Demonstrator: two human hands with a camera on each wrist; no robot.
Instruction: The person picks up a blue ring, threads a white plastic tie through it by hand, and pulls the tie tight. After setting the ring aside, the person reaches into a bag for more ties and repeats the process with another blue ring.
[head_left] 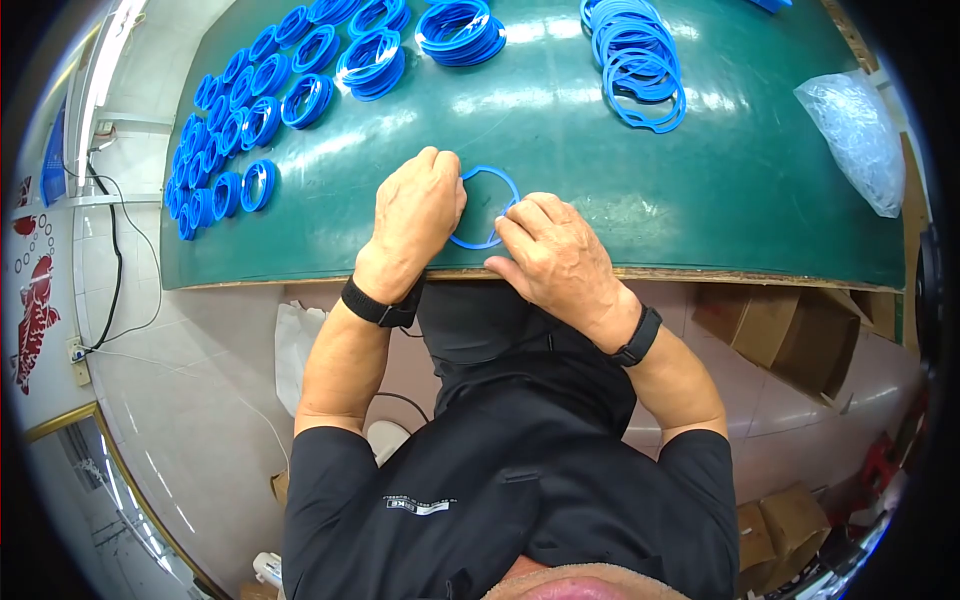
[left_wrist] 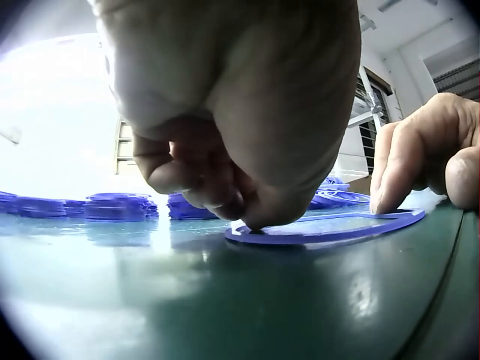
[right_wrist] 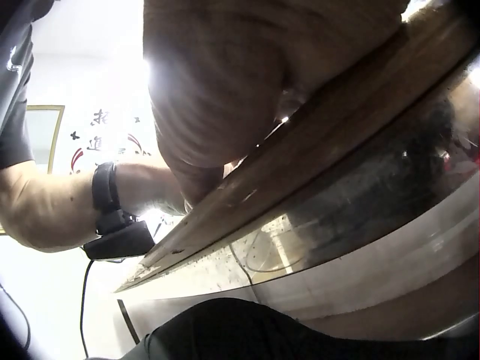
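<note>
One thin blue ring (head_left: 483, 171) lies flat on the green table (head_left: 400, 130) near its front edge, between the two hands. At the ring's left side, the left hand (head_left: 418, 212) has its fingers curled and pinches the rim; the left wrist view shows this hand (left_wrist: 240, 105) close above the ring (left_wrist: 322, 238). The right hand (head_left: 562, 258) touches the ring's right side with its fingertips, its thumb held apart. From the left, the right hand (left_wrist: 431, 150) appears with a fingertip down on the rim. In the right wrist view, the table edge (right_wrist: 247, 180) hides the ring.
Many stacks of blue rings (head_left: 262, 122) stand at the table's left and back. A fanned pile of rings (head_left: 640, 60) lies at the back right, and a clear plastic bag (head_left: 855, 135) at the right edge. Cardboard boxes (head_left: 790, 335) are below the table.
</note>
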